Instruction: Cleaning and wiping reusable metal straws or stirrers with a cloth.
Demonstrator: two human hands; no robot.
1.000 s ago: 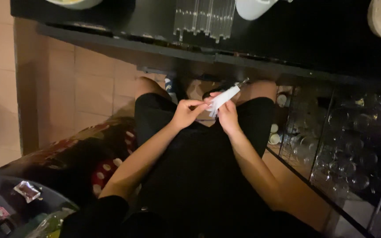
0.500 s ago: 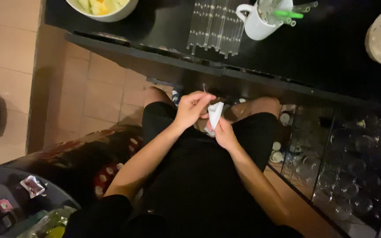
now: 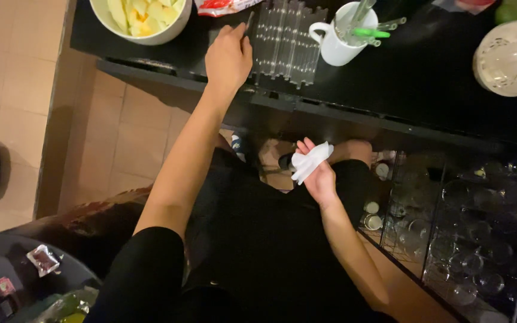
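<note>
Wipe, white, crumpled, held in the right hand low over the lap, below the desk edge; fingers folded loosely about it, one end poking up past the fingertips. Judged very light, limp and soft, no stiffness to speak of; possibly damp, cannot tell. Not fragile, but likely to tear if pulled hard and to flop if held by one corner; best pinched at the bunched middle or gathered into the palm. Left hand reaches up and away from the wipe onto the dark desk, fingers curled, tips touching a thin dark utensil just beside a clear ribbed rack; whether it is actually gripped cannot be told. Left of that hand: white bowl of pale cut fruit. Right of the rack: white mug holding straws. Far right: glass dome. Beside the right hand, lower shelves of glasses.
</note>
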